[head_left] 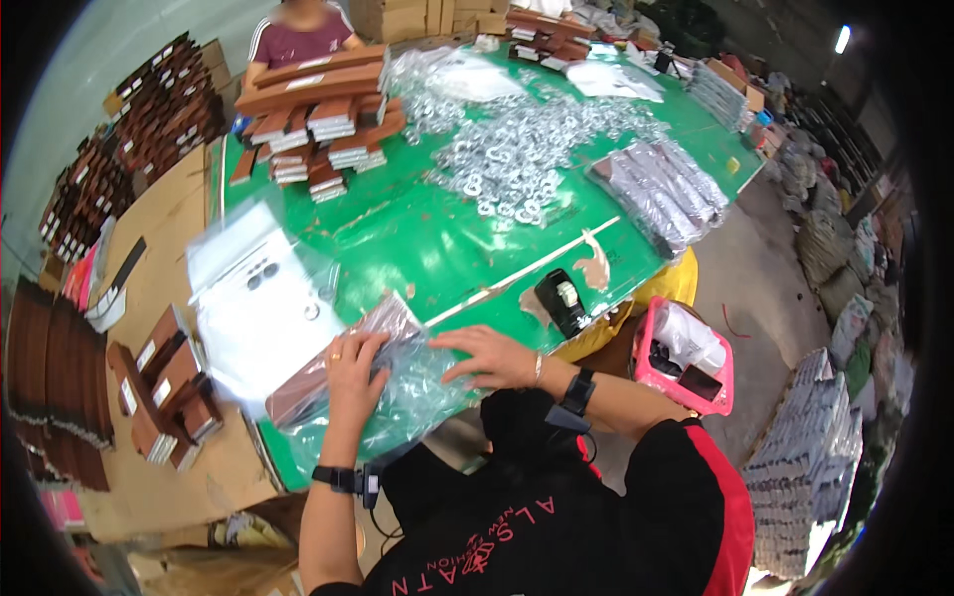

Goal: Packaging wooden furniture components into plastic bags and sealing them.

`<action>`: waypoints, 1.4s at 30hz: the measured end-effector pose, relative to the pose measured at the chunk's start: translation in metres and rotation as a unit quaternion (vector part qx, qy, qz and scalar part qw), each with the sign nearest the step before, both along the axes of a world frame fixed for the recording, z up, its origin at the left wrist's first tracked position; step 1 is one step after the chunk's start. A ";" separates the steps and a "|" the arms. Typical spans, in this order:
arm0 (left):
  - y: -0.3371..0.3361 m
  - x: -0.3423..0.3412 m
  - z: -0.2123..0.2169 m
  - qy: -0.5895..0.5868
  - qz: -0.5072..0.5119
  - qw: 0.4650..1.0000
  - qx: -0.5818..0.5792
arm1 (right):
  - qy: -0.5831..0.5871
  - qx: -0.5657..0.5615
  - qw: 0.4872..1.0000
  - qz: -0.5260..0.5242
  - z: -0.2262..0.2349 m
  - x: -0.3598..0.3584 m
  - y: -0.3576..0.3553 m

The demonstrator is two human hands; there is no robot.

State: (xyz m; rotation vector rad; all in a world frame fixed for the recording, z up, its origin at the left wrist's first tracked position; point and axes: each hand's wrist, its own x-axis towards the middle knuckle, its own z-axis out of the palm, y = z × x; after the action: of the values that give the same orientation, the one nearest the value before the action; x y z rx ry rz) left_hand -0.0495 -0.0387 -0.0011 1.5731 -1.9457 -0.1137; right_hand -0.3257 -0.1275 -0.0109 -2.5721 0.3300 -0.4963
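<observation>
A brown strip-shaped bundle lies slantwise at the near edge of the green table, in clear plastic wrapping. My left hand lies on top of the bundle, fingers extended and thumb apart, with a ring on one finger. To its right, my right hand spreads its fingers over the loose part of the plastic. Just beyond the bundle is a stack of clear plastic bags with several small dark discs and a metal ring on top. The underside of the bundle is hidden.
Metal rings form a large pile mid-table. Brown strips are stacked far left; more brown pieces sit at left. Wrapped bundles and a black phone-like object lie at right. A pink basket stands beside the table. Someone sits opposite.
</observation>
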 end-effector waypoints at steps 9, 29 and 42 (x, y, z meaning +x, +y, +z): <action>0.001 0.000 0.004 -0.006 0.012 1.000 0.016 | -0.042 -0.084 0.995 -0.018 -0.003 0.020 0.008; 0.008 -0.013 0.005 0.016 -0.057 0.998 0.007 | -0.002 0.072 0.995 -0.063 0.029 0.018 0.011; -0.001 -0.003 -0.018 0.047 -0.079 0.996 0.012 | -0.203 0.115 0.965 -0.124 -0.003 0.072 -0.021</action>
State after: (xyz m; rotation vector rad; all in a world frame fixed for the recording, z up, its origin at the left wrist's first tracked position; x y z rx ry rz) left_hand -0.0529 -0.0397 -0.0195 1.4021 -1.9986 -0.2720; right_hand -0.2539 -0.1484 -0.0138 -2.1508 0.5293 -0.9943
